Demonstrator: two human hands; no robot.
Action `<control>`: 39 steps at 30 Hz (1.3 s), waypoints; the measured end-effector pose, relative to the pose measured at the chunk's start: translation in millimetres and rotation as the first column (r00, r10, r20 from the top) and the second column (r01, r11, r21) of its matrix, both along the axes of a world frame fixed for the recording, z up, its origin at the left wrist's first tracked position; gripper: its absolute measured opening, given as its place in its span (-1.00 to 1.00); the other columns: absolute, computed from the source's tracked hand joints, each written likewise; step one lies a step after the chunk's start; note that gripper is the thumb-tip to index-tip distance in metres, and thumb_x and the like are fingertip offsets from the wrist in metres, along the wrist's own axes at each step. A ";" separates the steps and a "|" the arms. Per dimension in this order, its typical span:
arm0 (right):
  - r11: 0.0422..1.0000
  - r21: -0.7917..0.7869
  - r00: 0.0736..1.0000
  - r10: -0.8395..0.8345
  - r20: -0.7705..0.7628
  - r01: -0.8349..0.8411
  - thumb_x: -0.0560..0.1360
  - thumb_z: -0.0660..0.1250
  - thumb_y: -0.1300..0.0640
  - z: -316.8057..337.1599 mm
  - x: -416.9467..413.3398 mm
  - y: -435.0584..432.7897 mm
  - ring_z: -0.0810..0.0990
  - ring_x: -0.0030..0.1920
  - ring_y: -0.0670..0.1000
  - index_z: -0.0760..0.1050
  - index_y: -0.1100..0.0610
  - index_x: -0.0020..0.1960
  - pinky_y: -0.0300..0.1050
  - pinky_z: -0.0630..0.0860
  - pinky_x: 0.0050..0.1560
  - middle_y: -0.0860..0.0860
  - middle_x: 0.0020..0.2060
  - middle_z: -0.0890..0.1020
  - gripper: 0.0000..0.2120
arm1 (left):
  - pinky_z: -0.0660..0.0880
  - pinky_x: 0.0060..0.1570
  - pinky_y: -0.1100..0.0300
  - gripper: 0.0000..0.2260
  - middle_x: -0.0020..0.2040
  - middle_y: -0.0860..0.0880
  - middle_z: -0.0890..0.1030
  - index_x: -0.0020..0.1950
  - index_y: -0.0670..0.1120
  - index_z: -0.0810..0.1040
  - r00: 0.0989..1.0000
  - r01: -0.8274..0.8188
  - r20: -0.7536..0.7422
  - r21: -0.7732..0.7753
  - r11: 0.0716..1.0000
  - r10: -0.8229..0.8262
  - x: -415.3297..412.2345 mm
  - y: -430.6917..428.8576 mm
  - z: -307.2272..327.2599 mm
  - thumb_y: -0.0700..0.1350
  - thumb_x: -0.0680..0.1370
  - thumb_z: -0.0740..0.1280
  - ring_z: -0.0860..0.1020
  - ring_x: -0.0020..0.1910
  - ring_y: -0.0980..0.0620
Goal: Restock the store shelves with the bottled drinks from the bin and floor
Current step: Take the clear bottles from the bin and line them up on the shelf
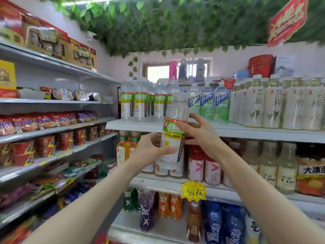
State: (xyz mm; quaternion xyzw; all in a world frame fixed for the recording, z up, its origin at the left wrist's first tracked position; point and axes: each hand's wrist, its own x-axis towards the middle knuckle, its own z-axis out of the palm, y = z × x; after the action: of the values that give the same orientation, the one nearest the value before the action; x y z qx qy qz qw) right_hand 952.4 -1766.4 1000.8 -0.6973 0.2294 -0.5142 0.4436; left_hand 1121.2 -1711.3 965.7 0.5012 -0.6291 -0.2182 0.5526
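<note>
Steadying a clear, green-labelled drink bottle [173, 120] in both hands, we hold it upright in mid-air, just in front of the lip of the top drinks shelf [246, 132]. Our left hand [149, 148] grips the lower body while our right hand [198, 132] wraps the label band, with the fingers [182, 127] of both curled onto the plastic. The two-handed hold looks meant to turn the label outward and level the base for setting down. Directly behind stands a row of matching bottles [140, 103], labels forward, with green-tinted bottles [207, 103] and white tea bottles [270, 104] further right. Brands are grouped in blocks, so ours likely belongs at the front of its own row. Neither the bin nor the floor stock is in view.
</note>
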 end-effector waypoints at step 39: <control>0.964 -0.157 0.966 -0.232 -0.109 0.214 0.51 0.38 0.09 83.8 134.2 -187.7 0.64 -0.15 -0.08 0.38 -0.04 0.37 -0.22 0.55 -0.33 0.04 0.00 0.66 -0.55 | 0.39 -0.11 0.49 -0.68 -0.05 0.06 0.62 0.12 -0.12 0.61 0.986 -0.151 0.011 -0.340 0.928 0.165 108.7 -206.2 56.0 -0.14 0.39 0.51 0.55 -0.05 0.16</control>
State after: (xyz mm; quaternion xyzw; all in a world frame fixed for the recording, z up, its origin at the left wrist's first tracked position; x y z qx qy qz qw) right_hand 1086.6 -1954.0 1084.5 -0.7282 0.2966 -0.5309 0.3159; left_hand 1229.9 -1917.5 1021.7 0.4521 -0.6257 -0.0519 0.6336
